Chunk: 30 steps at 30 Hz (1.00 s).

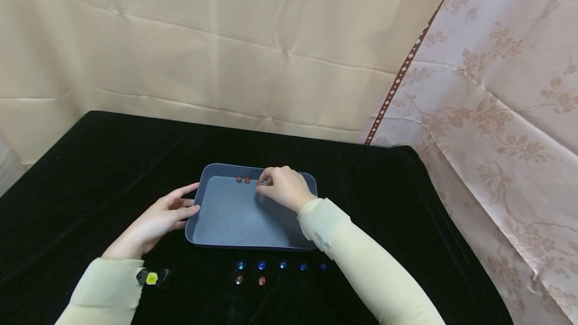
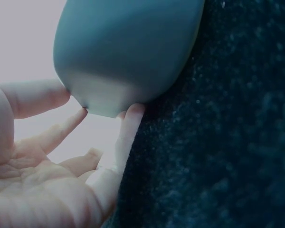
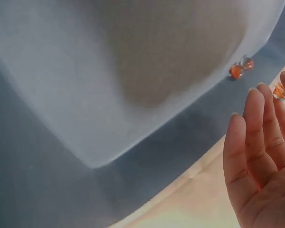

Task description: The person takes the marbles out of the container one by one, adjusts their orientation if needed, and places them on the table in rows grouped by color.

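A blue-grey tray (image 1: 235, 214) lies on the black cloth. My left hand (image 1: 158, 219) is at its left side, with fairly straight fingertips touching the outer wall, as the left wrist view also shows. Over the tray's far side, my right hand (image 1: 286, 187) pinches an orange marble (image 3: 279, 91) between thumb and index finger; its other fingers are extended. Two more orange marbles, one (image 1: 239, 179) beside the other (image 1: 247, 179), sit inside along the far wall, left of the held one.
In front of the tray, several blue marbles (image 1: 262, 265) form a row on the black cloth (image 1: 135, 154). Two orange marbles, one (image 1: 239, 279) left of the other (image 1: 262, 281), lie nearer than that row. Cream curtain (image 1: 226, 54) hangs behind the table, floral curtain (image 1: 496, 89) at right.
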Tool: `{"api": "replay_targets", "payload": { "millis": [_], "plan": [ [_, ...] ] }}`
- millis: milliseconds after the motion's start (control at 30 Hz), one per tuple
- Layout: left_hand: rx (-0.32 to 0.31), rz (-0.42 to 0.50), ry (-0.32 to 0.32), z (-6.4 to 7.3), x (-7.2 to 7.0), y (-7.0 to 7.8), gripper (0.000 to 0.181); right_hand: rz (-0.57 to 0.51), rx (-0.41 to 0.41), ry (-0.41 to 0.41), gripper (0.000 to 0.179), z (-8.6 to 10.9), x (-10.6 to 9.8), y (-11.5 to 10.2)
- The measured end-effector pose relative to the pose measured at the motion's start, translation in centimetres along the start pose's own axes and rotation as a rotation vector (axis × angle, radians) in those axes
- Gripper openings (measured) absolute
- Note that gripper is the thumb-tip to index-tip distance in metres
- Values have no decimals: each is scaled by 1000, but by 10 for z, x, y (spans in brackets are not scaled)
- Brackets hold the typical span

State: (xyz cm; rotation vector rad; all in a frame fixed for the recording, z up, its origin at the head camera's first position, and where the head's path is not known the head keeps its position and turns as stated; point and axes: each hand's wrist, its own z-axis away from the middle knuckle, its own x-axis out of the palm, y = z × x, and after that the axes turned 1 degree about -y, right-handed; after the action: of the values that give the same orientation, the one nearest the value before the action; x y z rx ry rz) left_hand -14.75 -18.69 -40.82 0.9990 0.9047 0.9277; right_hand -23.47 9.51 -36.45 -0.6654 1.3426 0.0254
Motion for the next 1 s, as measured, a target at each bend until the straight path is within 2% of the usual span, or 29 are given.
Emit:
{"api": "replay_targets", "payload": {
  "millis": [500, 700, 1000],
  "plan": [
    [-12, -3, 8, 0, 2, -1, 67, 35, -98, 1, 16, 27, -14, -12],
    [-13, -3, 7, -1, 2, -1, 68, 28, -115, -22, 15, 39, -15, -14],
    [-7, -2, 2, 0, 1, -1, 67, 36, -158, -10, 13, 58, -14, -14]
  ]
}}
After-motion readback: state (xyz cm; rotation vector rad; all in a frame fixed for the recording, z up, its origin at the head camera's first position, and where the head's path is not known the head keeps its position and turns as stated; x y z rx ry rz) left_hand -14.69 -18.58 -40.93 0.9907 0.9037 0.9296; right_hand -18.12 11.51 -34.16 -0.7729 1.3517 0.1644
